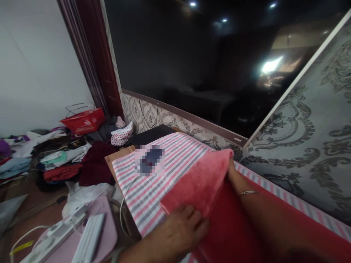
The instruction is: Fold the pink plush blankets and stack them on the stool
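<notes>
The left hand [183, 226], half closed, holds the near edge of the red cloth [199, 179]; the right hand [232, 171], partly hidden, grips its far corner; uneven pulling could crease it upon the striped cover [149, 186] beneath

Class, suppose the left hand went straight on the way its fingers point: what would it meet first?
The red cloth, which the left hand touches; beyond that, probably the right forearm, though depth is unclear.
</notes>
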Available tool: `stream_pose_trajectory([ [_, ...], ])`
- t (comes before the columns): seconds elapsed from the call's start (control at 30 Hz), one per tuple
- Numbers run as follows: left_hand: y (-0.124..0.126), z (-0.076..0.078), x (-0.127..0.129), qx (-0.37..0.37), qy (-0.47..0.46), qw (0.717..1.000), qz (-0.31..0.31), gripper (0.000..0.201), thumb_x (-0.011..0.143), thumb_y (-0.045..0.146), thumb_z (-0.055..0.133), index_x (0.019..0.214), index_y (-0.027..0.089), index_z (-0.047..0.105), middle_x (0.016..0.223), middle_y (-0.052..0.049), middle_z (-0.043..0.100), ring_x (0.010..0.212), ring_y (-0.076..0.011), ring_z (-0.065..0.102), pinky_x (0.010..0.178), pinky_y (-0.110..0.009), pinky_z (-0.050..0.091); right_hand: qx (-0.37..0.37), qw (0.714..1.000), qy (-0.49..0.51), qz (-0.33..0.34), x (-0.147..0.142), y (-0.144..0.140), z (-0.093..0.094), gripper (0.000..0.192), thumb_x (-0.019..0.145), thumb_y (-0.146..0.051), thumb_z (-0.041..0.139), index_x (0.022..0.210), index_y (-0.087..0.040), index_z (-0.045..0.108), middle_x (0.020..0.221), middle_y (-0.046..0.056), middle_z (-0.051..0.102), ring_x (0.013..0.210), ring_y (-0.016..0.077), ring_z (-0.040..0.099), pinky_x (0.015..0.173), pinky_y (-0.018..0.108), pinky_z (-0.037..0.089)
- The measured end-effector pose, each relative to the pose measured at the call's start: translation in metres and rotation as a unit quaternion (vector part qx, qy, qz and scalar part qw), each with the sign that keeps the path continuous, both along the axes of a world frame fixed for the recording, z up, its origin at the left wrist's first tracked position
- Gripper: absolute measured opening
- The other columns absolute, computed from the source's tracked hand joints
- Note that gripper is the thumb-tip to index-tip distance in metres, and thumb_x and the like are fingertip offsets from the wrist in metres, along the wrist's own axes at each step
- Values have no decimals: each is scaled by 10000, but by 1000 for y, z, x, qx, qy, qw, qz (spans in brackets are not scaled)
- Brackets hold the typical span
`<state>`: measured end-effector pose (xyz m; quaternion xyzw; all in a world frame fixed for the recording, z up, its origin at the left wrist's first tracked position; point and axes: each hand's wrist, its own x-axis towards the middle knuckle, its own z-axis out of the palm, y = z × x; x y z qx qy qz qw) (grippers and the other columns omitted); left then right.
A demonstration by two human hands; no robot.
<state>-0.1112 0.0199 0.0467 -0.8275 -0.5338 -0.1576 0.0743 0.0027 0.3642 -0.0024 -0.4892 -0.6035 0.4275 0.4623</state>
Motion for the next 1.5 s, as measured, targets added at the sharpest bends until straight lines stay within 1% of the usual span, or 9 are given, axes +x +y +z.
stream_pose_trajectory([
  [0.1,-7,7,1,-54,-80,993,-63,192,909,251,582,1099,227,582,972,-56,644,908,-207,601,837,-342,492,-11,998,20,-54,21,-5,0,245,928,-391,661,990,-154,670,959,43,682,841,181,651,754,343,563],
  [0.17,-7,14,-13,-50,-162,985,-38,126,898,254,571,1020,228,592,965,-56,653,903,-205,609,819,-338,496,-3,996,43,-80,31,-11,2,231,818,-357,702,927,-155,671,890,42,687,840,207,648,742,341,552],
  [0.33,9,12,-87,82,-244,942,218,212,897,256,551,1098,206,594,1072,-111,660,1019,-261,619,906,-418,507,14,991,93,-91,63,-48,1,395,606,-385,658,953,-196,665,914,36,687,741,181,635,602,293,535],
  [0.43,16,2,-131,61,-162,907,384,555,810,333,678,1314,164,519,1316,-185,578,1237,-367,537,1018,-529,453,36,994,77,-67,93,-80,-5,443,574,-417,672,966,-210,686,951,39,694,728,164,627,581,274,526],
  [0.57,15,-9,-155,-35,-137,863,484,789,813,439,693,1474,143,379,1449,-219,501,1344,-405,462,1059,-573,407,17,999,15,-39,133,-119,-8,457,602,-450,670,991,-211,702,950,44,717,726,171,637,632,293,549],
  [0.73,21,-14,-151,-50,-109,854,506,810,824,495,675,1486,137,374,1365,-216,585,1302,-392,497,1042,-533,400,-9,998,5,-62,153,-144,-8,466,563,-495,673,935,-215,703,869,46,723,778,213,664,674,315,561],
  [0.93,28,-16,-155,-34,-85,865,493,711,828,412,651,1430,94,446,1290,-212,623,1228,-368,542,1005,-478,428,-9,999,-9,-50,155,-145,-16,481,583,-516,659,941,-198,707,891,66,735,803,239,679,694,337,564],
  [1.3,37,-7,-216,5,-96,896,434,642,792,310,625,1378,117,446,1389,-196,587,1299,-331,540,1103,-444,406,30,998,-34,-40,155,-140,-25,449,604,-536,642,909,-219,733,956,80,754,892,278,691,802,389,549],
  [1.5,36,-3,-229,-9,-108,897,429,647,785,325,632,1362,94,450,1427,-208,560,1339,-306,526,1127,-385,402,72,996,-35,-32,154,-136,-33,402,661,-519,627,911,-224,737,977,79,754,937,276,679,898,427,522],
])
